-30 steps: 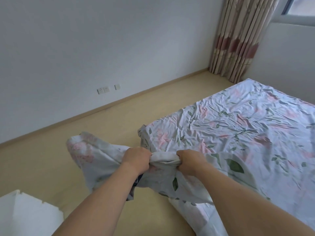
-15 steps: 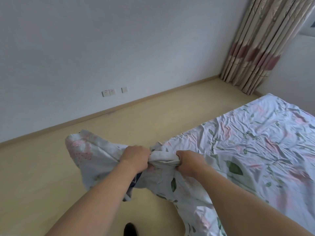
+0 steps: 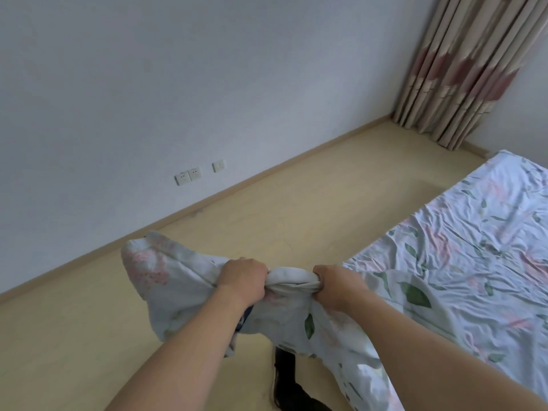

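We cannot see the fingertips of the left hand (image 3: pixel 241 277) and the right hand (image 3: pixel 335 283), because they are buried in the bunched sheet (image 3: pixel 289 280). The sheet runs out of the picture at right and bottom. A dark thing (image 3: pixel 284 369) under it, perhaps a shoe, is half hidden. The curtain (image 3: pixel 462 69) is blurred.

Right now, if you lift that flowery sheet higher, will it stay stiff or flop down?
Probably floppy: the white flower-printed fabric sheet droops below the left hand and right hand and bunches between them. Likely light: a thin flap sticks out past the left hand. Wrinkles suggest it creases easily.
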`<state>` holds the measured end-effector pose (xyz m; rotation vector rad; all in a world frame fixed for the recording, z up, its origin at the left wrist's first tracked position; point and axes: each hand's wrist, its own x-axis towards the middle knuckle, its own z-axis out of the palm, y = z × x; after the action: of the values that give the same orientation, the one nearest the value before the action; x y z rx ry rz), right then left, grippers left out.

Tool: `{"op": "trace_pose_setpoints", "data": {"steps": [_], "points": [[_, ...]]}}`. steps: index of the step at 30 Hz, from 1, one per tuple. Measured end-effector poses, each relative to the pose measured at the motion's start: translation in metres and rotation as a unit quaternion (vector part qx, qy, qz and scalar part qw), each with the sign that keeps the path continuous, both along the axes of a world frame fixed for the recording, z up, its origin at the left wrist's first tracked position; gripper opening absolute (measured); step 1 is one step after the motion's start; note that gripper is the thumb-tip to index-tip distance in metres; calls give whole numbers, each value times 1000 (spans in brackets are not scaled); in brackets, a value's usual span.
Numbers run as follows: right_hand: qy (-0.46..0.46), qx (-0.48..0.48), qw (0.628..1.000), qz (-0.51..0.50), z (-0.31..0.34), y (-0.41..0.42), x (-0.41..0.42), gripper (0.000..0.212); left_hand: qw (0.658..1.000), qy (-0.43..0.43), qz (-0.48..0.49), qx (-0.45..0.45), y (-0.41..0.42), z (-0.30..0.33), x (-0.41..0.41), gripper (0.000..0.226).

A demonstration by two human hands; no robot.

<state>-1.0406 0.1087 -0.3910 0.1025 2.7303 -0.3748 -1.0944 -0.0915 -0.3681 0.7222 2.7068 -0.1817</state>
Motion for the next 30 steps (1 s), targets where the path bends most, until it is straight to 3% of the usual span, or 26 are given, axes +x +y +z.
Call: {"op": "trace_pose_setpoints", "data": {"steps": [7, 14, 30], "points": [[-10, 5, 1000, 13, -17, 9, -147, 6, 999, -29, 5, -18, 10, -14, -144, 16], [39, 5, 999, 27, -1, 9, -285, 5, 1000, 22, 3, -9, 10, 7, -282, 18], [22, 21, 996, -87, -15, 65, -597, 6, 994, -22, -109, -1, 74, -20, -646, 20]]}}
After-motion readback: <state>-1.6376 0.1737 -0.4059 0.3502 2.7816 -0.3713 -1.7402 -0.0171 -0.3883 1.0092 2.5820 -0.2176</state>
